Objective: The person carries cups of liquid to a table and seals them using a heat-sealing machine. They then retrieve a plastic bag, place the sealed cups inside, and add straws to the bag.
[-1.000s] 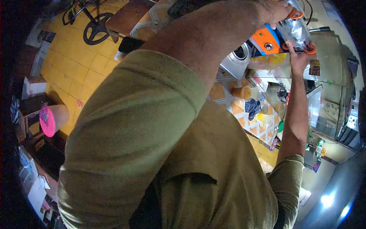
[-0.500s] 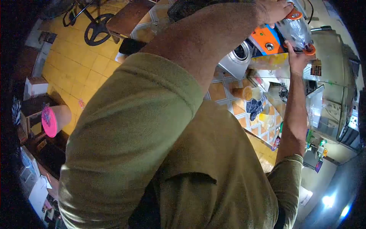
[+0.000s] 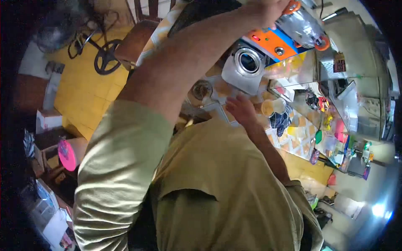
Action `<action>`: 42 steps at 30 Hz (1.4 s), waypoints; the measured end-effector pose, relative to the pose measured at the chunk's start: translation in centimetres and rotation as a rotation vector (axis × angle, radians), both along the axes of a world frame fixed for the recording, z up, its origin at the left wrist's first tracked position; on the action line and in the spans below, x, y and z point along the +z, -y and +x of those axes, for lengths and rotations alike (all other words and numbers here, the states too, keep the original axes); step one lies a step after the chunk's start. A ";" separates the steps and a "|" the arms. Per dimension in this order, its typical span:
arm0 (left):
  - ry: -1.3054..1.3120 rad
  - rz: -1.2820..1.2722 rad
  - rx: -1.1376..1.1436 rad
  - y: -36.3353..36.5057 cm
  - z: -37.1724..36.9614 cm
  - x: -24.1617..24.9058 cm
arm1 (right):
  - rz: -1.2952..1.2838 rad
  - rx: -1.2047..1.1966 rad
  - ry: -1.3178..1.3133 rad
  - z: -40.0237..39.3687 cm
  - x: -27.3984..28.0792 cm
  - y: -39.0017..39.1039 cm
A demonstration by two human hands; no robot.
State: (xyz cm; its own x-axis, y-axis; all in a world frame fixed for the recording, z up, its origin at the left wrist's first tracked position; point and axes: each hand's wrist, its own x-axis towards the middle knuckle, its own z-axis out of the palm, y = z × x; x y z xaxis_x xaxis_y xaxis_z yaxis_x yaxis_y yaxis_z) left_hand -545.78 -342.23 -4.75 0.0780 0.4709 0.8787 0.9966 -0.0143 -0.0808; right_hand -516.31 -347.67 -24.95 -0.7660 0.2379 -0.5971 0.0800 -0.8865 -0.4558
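At the top, my left hand (image 3: 270, 12) is closed at the near orange end of a roll of clear plastic film (image 3: 303, 27); its fingertips are partly hidden. The roll lies over a machine (image 3: 272, 44) with an orange and blue front, a knob and a small red light. A metal plate with a round ring (image 3: 248, 62) juts out from the machine. My right hand (image 3: 242, 109) hovers over the tiled tabletop, fingers apart and holding nothing. Beside it stand plastic cups (image 3: 270, 108) with something amber inside, and a round glass dish (image 3: 202, 90) lies to its left.
A dark checked cloth (image 3: 281, 120) lies beyond the cups. Glass display cases (image 3: 351, 58) line the right side. On the left, a brown chair (image 3: 136, 42), a black steering wheel (image 3: 106, 56) and a pink-lidded bucket (image 3: 68, 154) stand over yellow floor tiles.
My right hand has let go of the film roll's far end and come down toward me, over the tabletop. My left hand stays at the roll. The view has shifted slightly.
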 end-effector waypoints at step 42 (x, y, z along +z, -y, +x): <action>0.239 -0.451 0.067 2.1 1.9 1.6 | 0.335 -0.233 -0.287 -12.8 -6.2 -13.1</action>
State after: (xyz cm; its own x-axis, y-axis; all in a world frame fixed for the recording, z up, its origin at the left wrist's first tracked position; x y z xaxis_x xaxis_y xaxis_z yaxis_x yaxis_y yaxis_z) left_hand -543.86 -344.30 -3.17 -0.1440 0.8040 0.5769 0.9864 0.0697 0.1491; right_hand -529.09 -334.53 -31.10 -0.7918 0.5650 -0.2319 -0.2731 -0.6671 -0.6931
